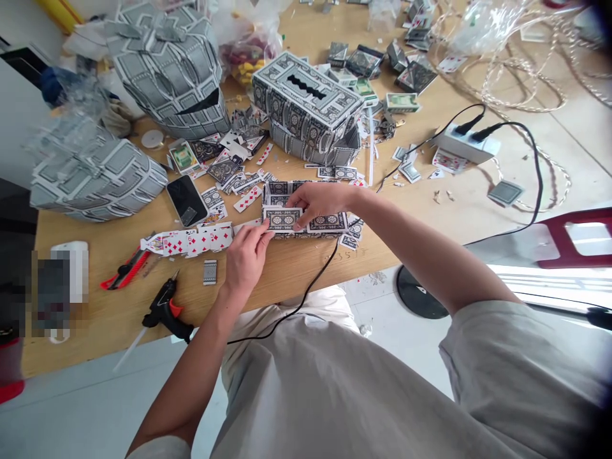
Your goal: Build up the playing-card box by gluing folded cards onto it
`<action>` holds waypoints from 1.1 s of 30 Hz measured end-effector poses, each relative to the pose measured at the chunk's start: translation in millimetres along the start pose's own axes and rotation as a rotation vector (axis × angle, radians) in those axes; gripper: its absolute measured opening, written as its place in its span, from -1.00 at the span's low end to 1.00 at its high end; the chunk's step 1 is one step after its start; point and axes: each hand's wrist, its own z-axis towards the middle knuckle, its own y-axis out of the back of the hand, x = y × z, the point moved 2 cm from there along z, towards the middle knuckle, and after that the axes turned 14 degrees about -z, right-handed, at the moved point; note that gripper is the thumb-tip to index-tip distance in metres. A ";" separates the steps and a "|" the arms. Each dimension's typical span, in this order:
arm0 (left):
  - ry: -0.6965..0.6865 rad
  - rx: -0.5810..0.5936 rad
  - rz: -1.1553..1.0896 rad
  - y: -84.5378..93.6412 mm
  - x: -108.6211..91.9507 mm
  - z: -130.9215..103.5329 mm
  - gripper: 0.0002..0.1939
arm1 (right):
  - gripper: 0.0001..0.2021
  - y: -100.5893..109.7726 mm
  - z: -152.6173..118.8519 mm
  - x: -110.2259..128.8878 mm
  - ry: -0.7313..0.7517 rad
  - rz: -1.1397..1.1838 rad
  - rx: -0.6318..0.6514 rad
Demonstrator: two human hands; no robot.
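An open-topped box made of playing cards (327, 223), with black-and-white patterned backs facing out, sits near the table's front edge. My right hand (319, 199) reaches over it, fingers inside and thumb outside, pinching a playing card (283, 219) against the front wall. At the box's front left corner my left hand (246, 252) is closed, fingertips and thumb pressed on the card's left end. Left of that hand lies a strip of joined playing cards (198, 241). A small grey card (210, 272) rests below the strip.
A glue gun (165, 309) and a red utility knife (127, 269) lie at the left, near a phone (187, 199). Behind stand a tissue-box shape (308, 95) and woven card baskets (167, 70). A black cable (313, 284) crosses the front edge; a power strip (471, 143) is at right.
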 end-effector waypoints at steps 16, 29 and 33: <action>0.127 -0.039 -0.103 25.1 -10.6 -17.2 -0.63 | -0.59 -5.8 32.8 16.9 -0.203 0.224 0.130; 1.009 -0.266 0.539 141.4 -12.3 -157.3 -0.45 | -0.68 -19.5 21.3 29.4 -0.044 -0.084 0.204; 1.142 -0.291 0.542 145.2 -4.2 -158.8 -0.44 | -0.76 -16.9 9.1 45.6 -0.047 -0.369 0.059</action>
